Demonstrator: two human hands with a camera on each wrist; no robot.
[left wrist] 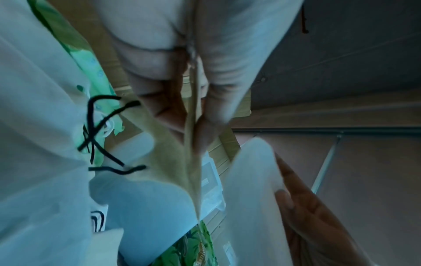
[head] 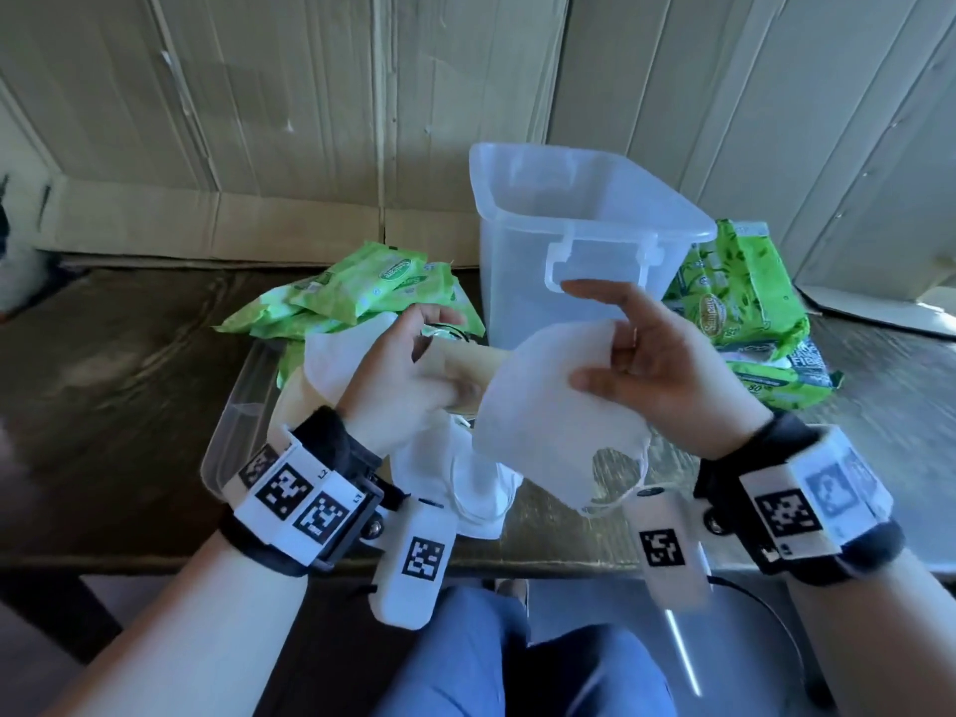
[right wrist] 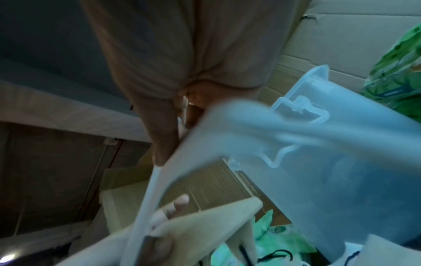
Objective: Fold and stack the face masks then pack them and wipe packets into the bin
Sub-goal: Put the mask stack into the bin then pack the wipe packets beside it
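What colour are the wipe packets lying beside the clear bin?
Bright green wipe packets with white labels, on both sides of the clear bin; the head view shows them best.

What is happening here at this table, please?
A person is sorting face masks. The right hand holds a white mask up above the table, while the left hand grips a beige mask. The clear bin stands upright behind them; nothing shows inside it. Green wipe packets lie on both sides of it, not yet packed.

A makeshift packing or storage corner is showing here: flattened cardboard sheets (head: 289, 121) are lining the wall behind a worn dark counter (head: 129, 364).
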